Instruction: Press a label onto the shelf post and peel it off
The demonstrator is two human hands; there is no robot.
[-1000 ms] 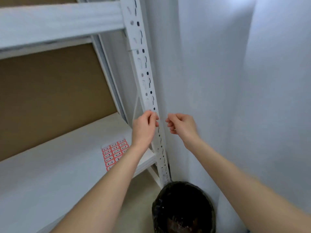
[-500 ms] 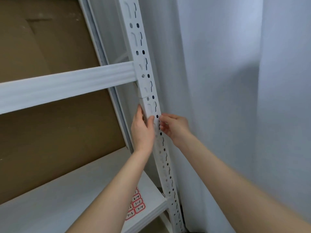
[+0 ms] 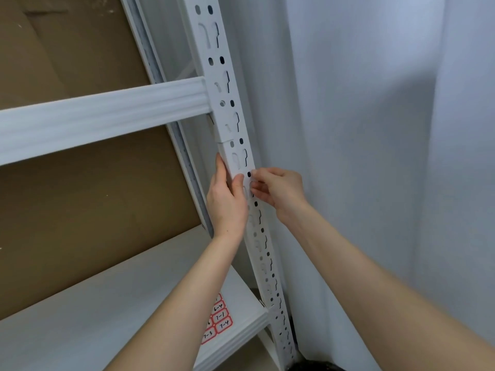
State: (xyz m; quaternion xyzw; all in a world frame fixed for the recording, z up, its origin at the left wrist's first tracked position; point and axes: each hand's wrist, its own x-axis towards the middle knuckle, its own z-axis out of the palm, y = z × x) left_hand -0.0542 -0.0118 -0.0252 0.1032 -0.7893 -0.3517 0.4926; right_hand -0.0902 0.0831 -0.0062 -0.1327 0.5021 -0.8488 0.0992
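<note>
While both bare hands meet on the white perforated steel shelving upright (image 3: 235,156), the left hand (image 3: 227,202) grips its front edge, thumb across the face; the right hand (image 3: 278,190) pinches at a slot with curled fingers, what it holds too small to tell; a white ribbed crossbeam (image 3: 101,116) joins the upright above; red-bordered numbered label stickers (image 3: 218,322) lie on the white shelf board (image 3: 107,317); brown cardboard backing (image 3: 80,210) behind, pale wall (image 3: 375,129) beside.

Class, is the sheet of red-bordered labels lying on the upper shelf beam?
No, the label sheet lies on the lower shelf board, below both hands.
</note>
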